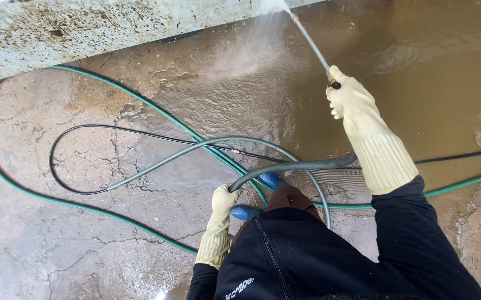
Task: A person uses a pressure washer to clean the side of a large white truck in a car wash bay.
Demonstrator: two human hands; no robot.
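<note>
While my right hand [351, 100] grips the spray lance [311, 43], my left hand [225, 201] seemingly clasps the grey hose [285, 166] over the flooded floor [418, 83].

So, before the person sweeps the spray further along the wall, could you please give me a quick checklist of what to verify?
1. Right hand grips the spray lance firmly: ok, the gloved fingers are wrapped round it.
2. Left hand controls the grey hose: ok, it holds the hose end near the knees.
3. Spray lands on the wall base: ok, mist shows at the nozzle.
4. Feet free of hose loops: not ok, the green hose and the black hose cross close to the blue boots.
5. Footing dry: not ok, brown water pools on the concrete floor.
</note>
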